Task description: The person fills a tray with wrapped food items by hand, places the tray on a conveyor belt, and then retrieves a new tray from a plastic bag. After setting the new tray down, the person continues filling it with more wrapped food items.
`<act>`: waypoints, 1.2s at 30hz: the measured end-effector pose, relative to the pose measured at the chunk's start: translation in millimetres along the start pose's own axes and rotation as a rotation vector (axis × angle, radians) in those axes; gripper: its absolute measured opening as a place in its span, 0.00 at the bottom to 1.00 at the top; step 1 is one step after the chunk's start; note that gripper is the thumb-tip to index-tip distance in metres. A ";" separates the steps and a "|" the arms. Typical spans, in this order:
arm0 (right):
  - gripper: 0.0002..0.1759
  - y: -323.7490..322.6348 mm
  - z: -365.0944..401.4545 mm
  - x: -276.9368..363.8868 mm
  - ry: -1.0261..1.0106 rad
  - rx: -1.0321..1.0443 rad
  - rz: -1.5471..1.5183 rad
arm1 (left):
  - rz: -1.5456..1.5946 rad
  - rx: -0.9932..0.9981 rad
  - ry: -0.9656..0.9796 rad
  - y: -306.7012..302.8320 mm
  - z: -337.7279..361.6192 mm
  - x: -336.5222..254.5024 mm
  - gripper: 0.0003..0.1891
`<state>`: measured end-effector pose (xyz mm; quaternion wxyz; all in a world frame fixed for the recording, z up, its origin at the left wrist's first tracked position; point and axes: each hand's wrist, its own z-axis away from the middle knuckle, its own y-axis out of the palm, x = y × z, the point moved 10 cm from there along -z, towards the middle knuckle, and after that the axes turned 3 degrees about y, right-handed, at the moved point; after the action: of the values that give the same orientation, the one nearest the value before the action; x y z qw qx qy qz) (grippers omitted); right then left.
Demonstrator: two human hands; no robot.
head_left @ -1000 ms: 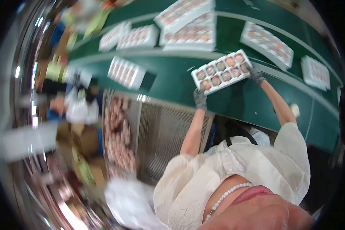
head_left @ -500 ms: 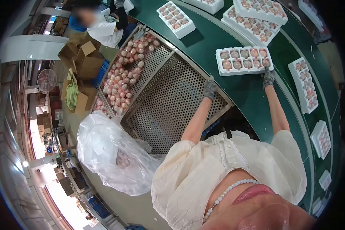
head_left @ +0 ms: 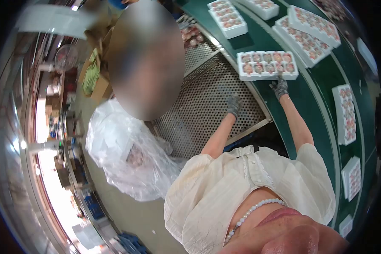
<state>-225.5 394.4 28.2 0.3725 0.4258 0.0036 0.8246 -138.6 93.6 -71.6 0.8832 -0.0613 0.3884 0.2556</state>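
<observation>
A white foam tray [head_left: 246, 77] with two rows of round, pinkish and greyish wrapped items lies on the green belt [head_left: 302, 108]. At its front edge is my right hand [head_left: 279, 88], in a grey glove. One finger reaches up to an item in the front row, and the other fingers are spread. My left hand [head_left: 233, 106], gloved the same way, hovers above the perforated metal bin [head_left: 211, 91]. Its fingers look loosely apart, with nothing visible in them.
More filled foam trays [head_left: 227, 19] stand along the belt, two of them overlapping [head_left: 314, 26]. Loose round items [head_left: 192, 36] lie at the bin's far end. A clear plastic bag [head_left: 127, 156] stands left of me. A large blurred oval covers part of the bin and background.
My right hand has moved left along the tray's front edge, its fingers spreading. My left hand has come off the bin's rim to over its inside. The view has shifted.
</observation>
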 end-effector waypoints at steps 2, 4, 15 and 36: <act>0.26 10.1 -9.8 -14.1 -0.001 -0.038 0.105 | -0.191 0.029 -0.020 -43.2 26.9 18.3 0.16; 0.25 21.9 -19.0 -16.2 0.003 -0.069 0.188 | -0.278 0.025 0.047 -84.0 84.0 12.0 0.15; 0.16 156.7 -45.8 -58.9 0.207 0.320 0.282 | 0.497 -0.502 -0.222 -249.7 163.9 104.2 0.19; 0.35 212.2 -79.3 -104.0 0.124 0.495 0.746 | 0.725 -0.967 0.601 -452.4 227.4 29.5 0.11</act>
<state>-373.7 201.6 -26.4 -0.0639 0.4240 0.0692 0.9008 252.9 -214.7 23.6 0.4683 -0.3839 0.4551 0.6528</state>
